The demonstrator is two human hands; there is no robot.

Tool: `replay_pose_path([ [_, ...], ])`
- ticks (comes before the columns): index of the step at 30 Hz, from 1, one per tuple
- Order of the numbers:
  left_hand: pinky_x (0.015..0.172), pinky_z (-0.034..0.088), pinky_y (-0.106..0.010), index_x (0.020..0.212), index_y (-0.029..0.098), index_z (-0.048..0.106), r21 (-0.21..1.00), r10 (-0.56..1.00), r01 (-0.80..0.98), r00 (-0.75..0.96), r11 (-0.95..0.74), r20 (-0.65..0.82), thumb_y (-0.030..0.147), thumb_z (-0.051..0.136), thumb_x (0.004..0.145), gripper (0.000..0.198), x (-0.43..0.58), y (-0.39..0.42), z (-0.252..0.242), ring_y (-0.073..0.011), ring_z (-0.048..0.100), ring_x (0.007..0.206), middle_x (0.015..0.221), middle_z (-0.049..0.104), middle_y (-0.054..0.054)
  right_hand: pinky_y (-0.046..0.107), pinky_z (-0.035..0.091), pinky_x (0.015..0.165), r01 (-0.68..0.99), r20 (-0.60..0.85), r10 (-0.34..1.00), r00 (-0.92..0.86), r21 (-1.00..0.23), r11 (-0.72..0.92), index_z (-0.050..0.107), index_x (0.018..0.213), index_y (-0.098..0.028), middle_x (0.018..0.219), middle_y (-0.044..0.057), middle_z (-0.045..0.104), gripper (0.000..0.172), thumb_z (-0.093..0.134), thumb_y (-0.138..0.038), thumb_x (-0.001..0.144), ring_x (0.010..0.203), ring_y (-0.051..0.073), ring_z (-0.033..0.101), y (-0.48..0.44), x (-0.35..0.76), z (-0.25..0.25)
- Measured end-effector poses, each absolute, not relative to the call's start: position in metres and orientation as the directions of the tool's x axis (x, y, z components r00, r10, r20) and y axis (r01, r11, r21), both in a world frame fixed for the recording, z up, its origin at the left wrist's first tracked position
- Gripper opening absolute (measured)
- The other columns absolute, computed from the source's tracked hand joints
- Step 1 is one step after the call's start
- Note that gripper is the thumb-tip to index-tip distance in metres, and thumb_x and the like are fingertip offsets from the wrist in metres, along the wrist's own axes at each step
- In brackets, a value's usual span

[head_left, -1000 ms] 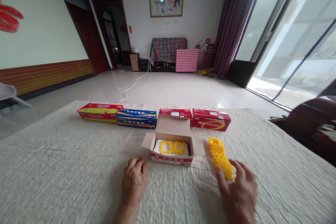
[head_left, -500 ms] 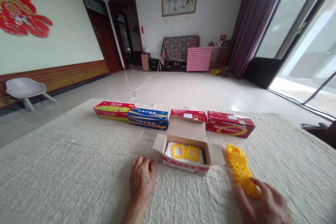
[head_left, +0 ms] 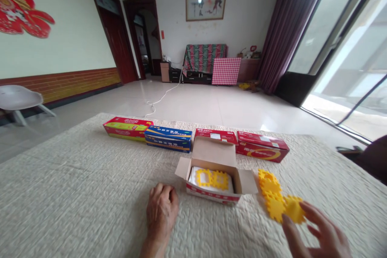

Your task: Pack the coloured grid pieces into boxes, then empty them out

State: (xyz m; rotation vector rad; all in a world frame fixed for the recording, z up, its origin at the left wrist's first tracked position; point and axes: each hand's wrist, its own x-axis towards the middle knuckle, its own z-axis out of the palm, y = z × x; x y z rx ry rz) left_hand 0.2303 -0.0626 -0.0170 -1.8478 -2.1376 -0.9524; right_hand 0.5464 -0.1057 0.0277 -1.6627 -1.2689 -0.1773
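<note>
An open cardboard box (head_left: 211,154) with red sides sits on the quilted cream cloth, holding white sheets and two yellow foam puzzle frames (head_left: 212,178). My left hand (head_left: 161,211) rests palm down on the cloth just left of the box, fingers loosely curled, holding nothing. To the right of the box lies a strip of yellow foam puzzle pieces (head_left: 271,194). My right hand (head_left: 317,238) has its fingers spread and its fingertips touch one yellow piece (head_left: 294,209) at the near end of the strip, which is turned sideways off the strip.
Behind the open box stand several closed boxes in a row: a red and yellow box (head_left: 128,127), a blue box (head_left: 168,138), a small red box (head_left: 215,135), a wide red box (head_left: 261,150). Beyond the table edge lies tiled floor with a white chair (head_left: 18,100) at left.
My right hand slid down and right along the yellow strip, and the end piece has swung out to the right. The left hand stayed put. The camera shifted.
</note>
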Motion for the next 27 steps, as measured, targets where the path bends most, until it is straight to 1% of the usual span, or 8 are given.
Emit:
replay_pose_path([
  [2, 0.074, 0.042, -0.033, 0.074, 0.022, 0.07, 0.363, 0.833, 0.931, -0.226, 0.032, 0.506, 0.015, 0.053, 0.086, 0.022, 0.231, -0.062, -0.017, -0.0226, 0.056, 0.078, 0.076, 0.063, -0.005, 0.044, 0.057, 0.073, 0.808, 0.661, 0.684, 0.308, -0.562, 0.179, 0.06, 0.113, -0.025, 0.123, 0.013, 0.063, 0.043, 0.058, -0.055, 0.082, 0.099, 0.032, 0.067, -0.094, 0.534, 0.046],
  [5, 0.074, 0.042, -0.033, 0.074, 0.022, 0.07, 0.373, 0.839, 0.927, -0.232, 0.037, 0.492, 0.015, 0.052, 0.086, 0.023, 0.229, -0.061, -0.018, -0.0228, 0.056, 0.079, 0.077, 0.063, -0.005, 0.041, 0.058, 0.074, 0.818, 0.706, 0.701, 0.099, -0.459, 0.348, 0.062, 0.109, -0.026, 0.12, 0.009, 0.066, 0.03, 0.058, -0.044, 0.085, 0.099, 0.027, 0.068, -0.068, 0.512, 0.064],
  [7, 0.075, 0.042, -0.033, 0.075, 0.022, 0.07, 0.379, 0.847, 0.925, -0.229, 0.035, 0.479, 0.016, 0.052, 0.087, 0.023, 0.227, -0.061, -0.02, -0.0227, 0.056, 0.079, 0.077, 0.064, -0.005, 0.039, 0.058, 0.075, 0.784, 0.67, 0.742, -0.009, -0.455, 0.421, 0.062, 0.109, -0.025, 0.119, 0.009, 0.067, 0.027, 0.057, -0.037, 0.085, 0.099, 0.025, 0.068, -0.051, 0.499, 0.069],
  [10, 0.074, 0.041, -0.032, 0.075, 0.023, 0.07, 0.39, 0.862, 0.92, -0.219, 0.026, 0.458, 0.017, 0.051, 0.087, 0.024, 0.224, -0.061, -0.023, -0.0216, 0.056, 0.079, 0.077, 0.064, -0.004, 0.04, 0.057, 0.079, 0.751, 0.567, 0.815, -0.12, -0.485, 0.448, 0.063, 0.105, -0.023, 0.119, 0.01, 0.067, 0.024, 0.058, -0.03, 0.082, 0.096, 0.024, 0.07, -0.033, 0.484, 0.068],
  [14, 0.074, 0.042, -0.032, 0.076, 0.023, 0.071, 0.39, 0.864, 0.92, -0.224, 0.035, 0.45, 0.016, 0.05, 0.088, 0.025, 0.223, -0.06, -0.025, -0.0212, 0.056, 0.079, 0.078, 0.064, -0.004, 0.04, 0.056, 0.081, 0.742, 0.458, 0.869, -0.188, -0.513, 0.431, 0.064, 0.099, -0.022, 0.117, 0.011, 0.067, 0.023, 0.06, -0.027, 0.077, 0.092, 0.024, 0.07, -0.022, 0.467, 0.066],
  [21, 0.075, 0.042, -0.033, 0.078, 0.021, 0.071, 0.396, 0.861, 0.917, -0.24, 0.049, 0.448, 0.014, 0.05, 0.089, 0.025, 0.23, -0.063, -0.015, -0.0218, 0.057, 0.081, 0.079, 0.064, -0.005, 0.044, 0.054, 0.089, 0.702, 0.381, 0.866, -0.323, -0.517, 0.49, 0.065, 0.101, -0.02, 0.121, 0.012, 0.066, 0.031, 0.055, -0.018, 0.071, 0.101, 0.026, 0.068, -0.006, 0.442, 0.069],
  [24, 0.076, 0.042, -0.033, 0.076, 0.021, 0.07, 0.391, 0.858, 0.919, -0.235, 0.044, 0.456, 0.014, 0.05, 0.089, 0.025, 0.231, -0.065, -0.013, -0.0215, 0.057, 0.08, 0.078, 0.063, -0.004, 0.042, 0.055, 0.088, 0.689, 0.401, 0.858, -0.321, -0.523, 0.503, 0.064, 0.104, -0.02, 0.126, 0.012, 0.063, 0.033, 0.055, -0.019, 0.072, 0.101, 0.025, 0.069, -0.006, 0.439, 0.074],
  [27, 0.076, 0.042, -0.032, 0.076, 0.021, 0.07, 0.388, 0.858, 0.92, -0.238, 0.05, 0.456, 0.014, 0.051, 0.088, 0.024, 0.231, -0.064, -0.014, -0.0218, 0.056, 0.08, 0.078, 0.064, -0.004, 0.039, 0.056, 0.084, 0.702, 0.503, 0.832, -0.234, -0.504, 0.502, 0.064, 0.104, -0.022, 0.124, 0.01, 0.065, 0.026, 0.053, -0.024, 0.081, 0.097, 0.022, 0.07, -0.018, 0.453, 0.077],
])
